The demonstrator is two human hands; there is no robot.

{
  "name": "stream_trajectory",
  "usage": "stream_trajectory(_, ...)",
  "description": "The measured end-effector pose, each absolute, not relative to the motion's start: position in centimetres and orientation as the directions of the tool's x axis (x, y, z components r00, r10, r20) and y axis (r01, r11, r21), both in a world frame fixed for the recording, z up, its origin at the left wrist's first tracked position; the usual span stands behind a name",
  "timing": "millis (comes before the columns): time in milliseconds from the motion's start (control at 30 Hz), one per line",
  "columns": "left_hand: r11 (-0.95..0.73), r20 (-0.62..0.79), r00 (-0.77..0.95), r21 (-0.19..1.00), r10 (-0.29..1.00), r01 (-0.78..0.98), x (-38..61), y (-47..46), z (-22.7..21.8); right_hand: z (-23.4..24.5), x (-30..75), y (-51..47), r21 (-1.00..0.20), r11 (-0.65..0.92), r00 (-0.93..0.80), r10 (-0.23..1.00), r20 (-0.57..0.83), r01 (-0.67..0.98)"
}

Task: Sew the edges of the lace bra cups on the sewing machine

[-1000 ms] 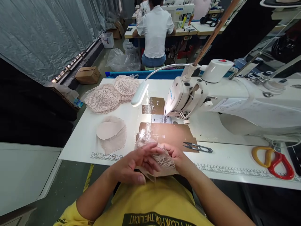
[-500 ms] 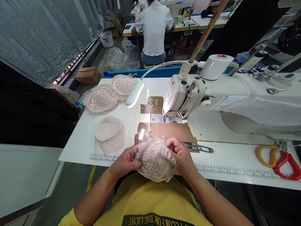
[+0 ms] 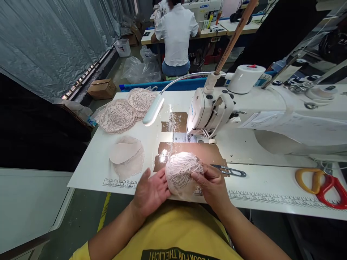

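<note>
A pale pink lace bra cup is held above the front edge of the table, its rounded lace side facing up. My right hand pinches its right edge between thumb and fingers. Palm up, my left hand lies open at the cup's left side, thumb spread; its fingertips reach the cup's edge and are partly hidden behind it. Beyond my hands stands a white sewing machine with a lit lamp. Thread snips lie just past my right hand.
Stacked lace cups lie at the table's back left, with plain beige fabric pieces nearer me. Brown tape covers part of the tabletop. Scissors with orange and red handles rest at the right. A person sits ahead at another machine.
The crumpled, ruffled lace is now turned into a smooth rounded cup. My left hand has let go of its grip and opened palm up; my right hand still holds the edge.
</note>
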State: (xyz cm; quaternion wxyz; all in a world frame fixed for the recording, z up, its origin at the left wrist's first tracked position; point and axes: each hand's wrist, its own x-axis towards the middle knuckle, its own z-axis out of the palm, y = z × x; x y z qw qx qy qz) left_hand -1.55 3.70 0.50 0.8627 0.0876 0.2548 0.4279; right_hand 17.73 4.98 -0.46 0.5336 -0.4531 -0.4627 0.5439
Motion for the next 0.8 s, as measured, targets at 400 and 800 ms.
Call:
stream_trajectory(400,0.459,-0.273,0.536,0.852,0.799,-0.251,-3.5,2.4,0.0,0.6,18.6,6.0,-0.863,-0.153,0.045,0.979,-0.199,-0.482)
stream_trajectory(800,-0.041,-0.101,0.556,0.971,0.825,0.237,-3.3,5.9,4.1,3.0,17.0,4.9,-0.98,0.137,-0.371,0.925,0.075,0.142)
